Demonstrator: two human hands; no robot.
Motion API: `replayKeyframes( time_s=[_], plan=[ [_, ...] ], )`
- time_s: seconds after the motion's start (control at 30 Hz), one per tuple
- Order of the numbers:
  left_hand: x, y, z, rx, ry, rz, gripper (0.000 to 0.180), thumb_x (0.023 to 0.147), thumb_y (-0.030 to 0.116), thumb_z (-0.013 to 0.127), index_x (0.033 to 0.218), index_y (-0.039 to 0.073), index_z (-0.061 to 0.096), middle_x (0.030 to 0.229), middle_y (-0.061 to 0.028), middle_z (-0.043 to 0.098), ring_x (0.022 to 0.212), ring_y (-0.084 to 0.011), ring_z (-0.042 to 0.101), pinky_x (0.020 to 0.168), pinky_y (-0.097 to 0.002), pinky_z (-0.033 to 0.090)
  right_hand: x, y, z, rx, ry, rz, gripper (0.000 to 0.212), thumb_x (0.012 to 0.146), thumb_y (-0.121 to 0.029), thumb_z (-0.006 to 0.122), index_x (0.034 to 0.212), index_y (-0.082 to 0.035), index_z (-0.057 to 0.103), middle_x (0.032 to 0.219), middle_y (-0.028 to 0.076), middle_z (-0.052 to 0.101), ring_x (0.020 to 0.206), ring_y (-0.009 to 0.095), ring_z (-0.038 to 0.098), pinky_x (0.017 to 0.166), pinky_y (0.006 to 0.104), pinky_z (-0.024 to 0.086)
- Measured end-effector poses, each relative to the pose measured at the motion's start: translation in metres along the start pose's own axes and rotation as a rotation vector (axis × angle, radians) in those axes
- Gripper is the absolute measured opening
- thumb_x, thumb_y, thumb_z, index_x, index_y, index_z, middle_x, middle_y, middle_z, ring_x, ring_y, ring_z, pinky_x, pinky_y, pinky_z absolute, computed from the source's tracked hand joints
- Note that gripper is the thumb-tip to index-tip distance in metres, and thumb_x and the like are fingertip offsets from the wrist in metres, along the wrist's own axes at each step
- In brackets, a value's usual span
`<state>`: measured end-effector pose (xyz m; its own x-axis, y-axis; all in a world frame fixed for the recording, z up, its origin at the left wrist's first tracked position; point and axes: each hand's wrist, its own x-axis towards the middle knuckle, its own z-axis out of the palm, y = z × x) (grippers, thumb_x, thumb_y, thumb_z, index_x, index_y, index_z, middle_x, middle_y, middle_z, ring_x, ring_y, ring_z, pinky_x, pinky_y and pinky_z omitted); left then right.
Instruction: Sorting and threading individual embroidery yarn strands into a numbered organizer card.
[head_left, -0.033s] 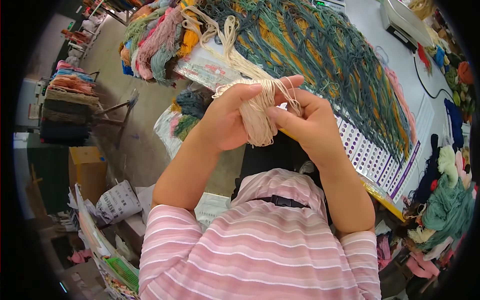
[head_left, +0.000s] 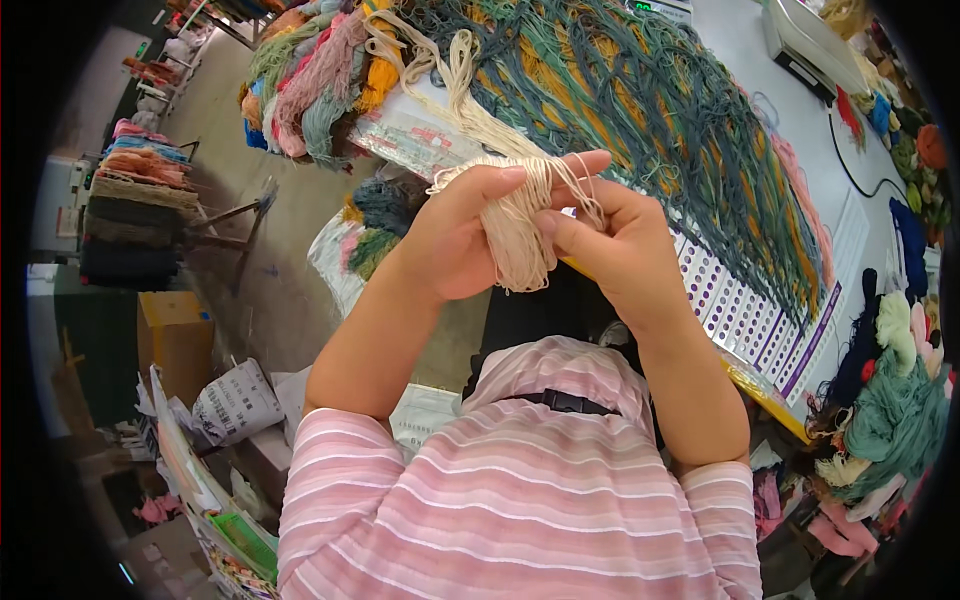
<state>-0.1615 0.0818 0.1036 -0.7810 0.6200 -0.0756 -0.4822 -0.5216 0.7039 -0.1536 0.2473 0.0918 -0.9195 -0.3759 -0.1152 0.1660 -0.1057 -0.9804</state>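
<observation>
A looped skein of cream yarn (head_left: 517, 240) hangs in front of me, draped over my left hand (head_left: 455, 235), whose thumb presses on its top. The fingers behind the yarn are mostly hidden. At the skein's right side, my right hand (head_left: 630, 235) pinches a few of its strands between thumb and bent fingers. Longer cream strands (head_left: 465, 100) run from the skein up across the table. Just beyond my hands lies a wide spread of green, blue-grey and mustard yarn (head_left: 620, 110).
The pale table (head_left: 725, 45) carries a white device (head_left: 815, 45) at far right and a sheet with purple dots (head_left: 735, 305). Colourful yarn bundles (head_left: 320, 80) hang at the table's left end. Left stand a rack with folded yarn (head_left: 140, 215) and a cardboard box (head_left: 175, 340).
</observation>
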Motion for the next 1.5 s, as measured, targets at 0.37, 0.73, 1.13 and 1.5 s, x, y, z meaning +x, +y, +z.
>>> replayKeyframes(
  time_s=[0.37,0.73,1.13,1.5],
  plan=[
    [-0.008,0.003,0.006,0.033,0.204,0.072,0.049,0.087,0.021,0.052,0.124,-0.01,0.043,0.107,-0.0109,0.058,0.094,-0.0157,0.058,0.083,-0.0298,0.046,-0.007,0.006,0.0,0.15,-0.017,-0.145,0.013,0.086,-0.01,0.058,0.086,0.003,0.064,0.081,0.002,0.062,0.076,0.008,0.054,0.072,0.0229,0.042],
    [-0.012,0.007,0.011,0.194,0.148,0.085,0.043,0.085,0.013,0.058,0.12,-0.009,0.047,0.086,-0.007,0.062,0.08,-0.0123,0.059,0.075,-0.026,0.047,-0.013,0.003,0.002,0.277,-0.029,-0.099,0.018,0.088,-0.013,0.057,0.083,0.003,0.064,0.078,0.002,0.062,0.075,0.007,0.054,0.071,0.0209,0.042],
    [-0.011,0.006,0.003,0.264,0.111,0.077,0.043,0.087,0.02,0.054,0.122,-0.004,0.049,0.099,-0.012,0.062,0.084,-0.0173,0.062,0.075,-0.0314,0.05,-0.017,0.0,0.001,0.345,-0.077,-0.104,0.019,0.087,-0.01,0.052,0.092,0.006,0.061,0.085,0.009,0.064,0.079,0.014,0.059,0.076,0.0258,0.045],
    [-0.01,0.003,0.011,0.069,0.169,0.084,0.045,0.093,0.032,0.046,0.119,-0.004,0.051,0.106,-0.0115,0.06,0.092,-0.0161,0.06,0.08,-0.0307,0.05,-0.016,-0.009,0.004,0.289,0.028,-0.09,0.018,0.081,-0.004,0.059,0.097,0.004,0.059,0.096,0.007,0.062,0.085,0.01,0.057,0.08,0.0232,0.042]
  ],
)
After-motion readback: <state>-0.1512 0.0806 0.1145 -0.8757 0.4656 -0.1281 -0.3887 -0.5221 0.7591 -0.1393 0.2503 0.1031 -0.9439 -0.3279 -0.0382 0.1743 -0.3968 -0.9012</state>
